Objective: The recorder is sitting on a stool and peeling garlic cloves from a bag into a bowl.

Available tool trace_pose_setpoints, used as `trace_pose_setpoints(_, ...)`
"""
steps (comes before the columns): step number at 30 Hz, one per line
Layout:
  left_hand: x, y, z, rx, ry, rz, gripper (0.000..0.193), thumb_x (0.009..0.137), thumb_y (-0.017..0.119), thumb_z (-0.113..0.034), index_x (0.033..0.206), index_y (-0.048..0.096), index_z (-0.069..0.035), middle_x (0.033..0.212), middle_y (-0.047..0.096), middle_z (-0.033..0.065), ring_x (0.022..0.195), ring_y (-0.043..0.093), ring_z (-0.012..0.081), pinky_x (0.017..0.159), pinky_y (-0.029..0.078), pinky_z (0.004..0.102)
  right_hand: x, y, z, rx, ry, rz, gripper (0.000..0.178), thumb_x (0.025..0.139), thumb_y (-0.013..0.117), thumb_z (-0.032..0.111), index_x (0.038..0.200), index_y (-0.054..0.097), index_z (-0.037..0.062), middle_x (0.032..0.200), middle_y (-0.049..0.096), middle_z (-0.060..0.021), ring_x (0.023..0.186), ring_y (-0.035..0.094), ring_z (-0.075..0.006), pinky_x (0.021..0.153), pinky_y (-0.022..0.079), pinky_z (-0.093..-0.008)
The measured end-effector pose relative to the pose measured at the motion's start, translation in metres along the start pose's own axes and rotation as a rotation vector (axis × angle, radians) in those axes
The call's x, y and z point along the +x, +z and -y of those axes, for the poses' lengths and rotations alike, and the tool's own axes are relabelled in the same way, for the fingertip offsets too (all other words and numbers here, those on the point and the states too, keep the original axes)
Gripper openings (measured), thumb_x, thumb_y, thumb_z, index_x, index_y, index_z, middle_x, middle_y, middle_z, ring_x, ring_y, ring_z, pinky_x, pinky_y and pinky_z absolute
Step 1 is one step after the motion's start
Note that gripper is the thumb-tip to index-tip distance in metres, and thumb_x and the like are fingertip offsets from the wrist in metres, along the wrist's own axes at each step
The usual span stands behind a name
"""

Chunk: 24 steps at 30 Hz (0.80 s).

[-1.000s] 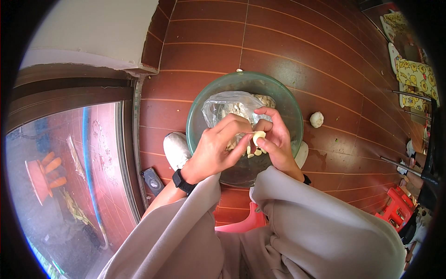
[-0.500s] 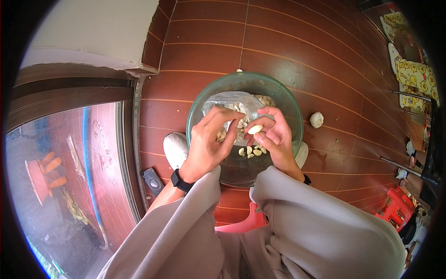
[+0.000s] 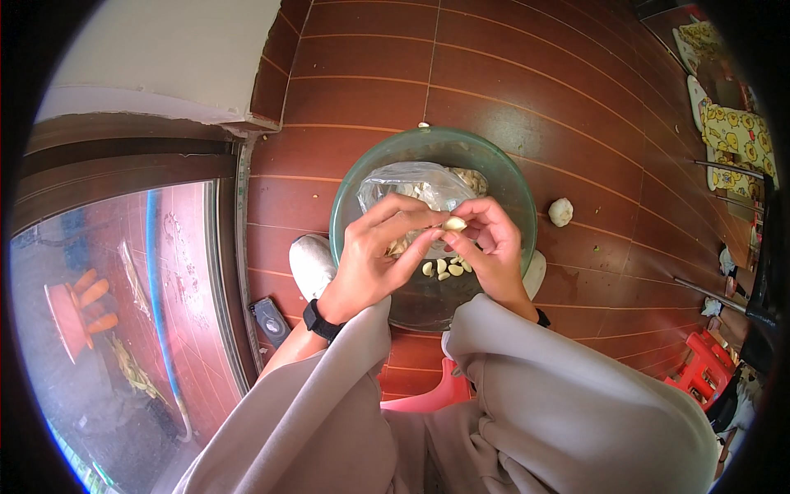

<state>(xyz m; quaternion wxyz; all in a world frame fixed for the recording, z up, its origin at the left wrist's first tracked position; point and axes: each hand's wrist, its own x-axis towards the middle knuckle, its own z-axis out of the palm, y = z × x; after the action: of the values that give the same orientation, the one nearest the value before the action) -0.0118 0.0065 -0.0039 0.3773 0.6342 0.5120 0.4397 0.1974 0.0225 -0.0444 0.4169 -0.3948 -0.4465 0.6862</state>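
A pale garlic clove (image 3: 453, 223) is held between my two hands over a green see-through basin (image 3: 516, 177). My right hand (image 3: 492, 251) grips it between thumb and fingers. From the other side, the thumb and fingertips of my left hand (image 3: 370, 247) close on its left end. Beneath my hands, a clear plastic bag (image 3: 395, 176) with whitish garlic skins lies in the basin. Several peeled cloves (image 3: 443, 269) rest on the basin's bottom nearer to me, partly covered by my right hand.
A whole garlic bulb (image 3: 560, 212) lies on the brown tiled floor, right of the basin. A dark phone (image 3: 270, 321) is by the glass door's frame on the left. A pink stool (image 3: 432, 393) shows between my legs, and a red stool (image 3: 705, 368) stands far right.
My left hand has moved right and its fingers have closed in on the clove. The clove has dropped slightly toward the right hand's fingers and turned a little.
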Motion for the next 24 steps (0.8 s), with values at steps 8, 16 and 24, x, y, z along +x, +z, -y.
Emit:
trace_pose_setpoints(8, -0.002, 0.001, 0.006, -0.029, -0.061, 0.004, 0.013, 0.096, 0.077, 0.0, 0.109, 0.075, 0.001, 0.098, 0.075, 0.0136, 0.087, 0.075, 0.0266, 0.077, 0.059, 0.0354, 0.003, 0.006, 0.006, -0.236, -0.095, -0.011, 0.02, 0.092, 0.084, 0.003, 0.108, 0.072, 0.0011, 0.104, 0.076, -0.0047, 0.089, 0.072, -0.0103, 0.076, 0.058, -0.0268)
trace_pose_setpoints(16, 0.002, -0.002, 0.015, -0.29, -0.404, 0.049, 0.03, 0.113, 0.054, -0.024, 0.115, 0.069, 0.002, 0.097, 0.07, 0.0121, 0.092, 0.065, 0.0197, 0.085, 0.053, 0.0341, -0.008, 0.0, 0.03, -0.946, 0.099, 0.387, 0.021, 0.084, 0.08, 0.013, 0.103, 0.075, 0.0072, 0.1, 0.077, -0.0106, 0.084, 0.074, -0.0328, 0.074, 0.059, -0.043)
trace_pose_setpoints(24, -0.002, -0.003, 0.02, -0.348, -0.348, 0.171, 0.042, 0.103, 0.044, -0.006, 0.143, 0.057, 0.0, 0.114, 0.069, 0.01, 0.095, 0.065, 0.0209, 0.087, 0.051, 0.0336, -0.013, -0.016, 0.022, -1.206, 0.126, 0.536, 0.021, 0.086, 0.083, 0.018, 0.106, 0.08, 0.0103, 0.102, 0.076, -0.0092, 0.095, 0.075, -0.033, 0.08, 0.059, -0.0451)
